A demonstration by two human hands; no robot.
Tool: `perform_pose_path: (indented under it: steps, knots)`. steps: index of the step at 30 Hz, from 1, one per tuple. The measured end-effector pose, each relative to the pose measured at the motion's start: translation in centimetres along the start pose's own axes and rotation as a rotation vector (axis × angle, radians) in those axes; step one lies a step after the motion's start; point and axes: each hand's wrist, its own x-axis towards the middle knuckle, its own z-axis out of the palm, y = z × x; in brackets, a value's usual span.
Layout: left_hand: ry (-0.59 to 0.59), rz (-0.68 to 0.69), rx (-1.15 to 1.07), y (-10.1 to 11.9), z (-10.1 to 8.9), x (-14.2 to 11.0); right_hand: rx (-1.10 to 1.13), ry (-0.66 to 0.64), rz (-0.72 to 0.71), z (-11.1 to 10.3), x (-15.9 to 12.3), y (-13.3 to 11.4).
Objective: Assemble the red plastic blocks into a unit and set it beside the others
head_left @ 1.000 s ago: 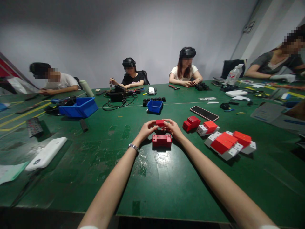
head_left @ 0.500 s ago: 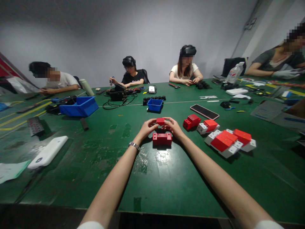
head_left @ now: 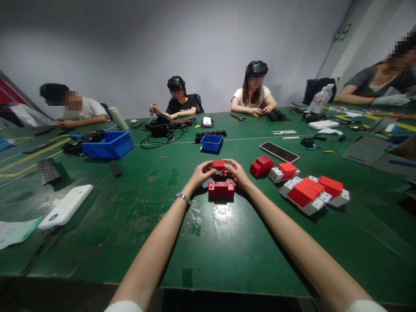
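Note:
A small red block (head_left: 219,164) is held between my left hand (head_left: 202,174) and my right hand (head_left: 236,173), with the fingertips of each hand pressed to one of its ends. Just below it, on my side, a larger dark red housing (head_left: 221,189) with a recessed middle and round holes at its ends rests on the table. To the right of my right hand sits another red housing (head_left: 261,166). Beyond that lie several red-and-white modules (head_left: 305,193), some side by side.
A phone (head_left: 278,152) lies behind the modules. Ahead stand a small blue tray (head_left: 211,143) and several black parts; a larger blue bin (head_left: 108,145) is at left. A white power bank (head_left: 66,206) lies on the green table (head_left: 139,247). Several people sit around it.

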Motion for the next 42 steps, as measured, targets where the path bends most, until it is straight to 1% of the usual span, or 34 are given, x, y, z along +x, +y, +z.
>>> perform_pose_path:
  steps: [7, 18, 26, 34, 42]
  knots:
    - [0.014, -0.005, 0.019, -0.02, 0.02, 0.04, 0.017, 0.0, 0.002, 0.0, -0.15, -0.16]
    - [0.005, -0.013, -0.001, -0.14, 0.02, 0.07, 0.046, 0.041, -0.002, 0.27, -0.1, 0.0]
    - [-0.01, -0.021, 0.001, 0.11, 0.05, 0.0, 0.075, 0.054, -0.016, 0.49, -0.65, -0.12]
    - [-0.013, -0.017, 0.018, 0.05, -0.01, -0.12, 0.057, 0.042, -0.019, 0.35, -0.64, 0.04]
    - [-0.012, -0.02, 0.024, -0.18, -0.16, -0.4, 0.035, 0.002, -0.042, 0.21, -0.63, 0.28]
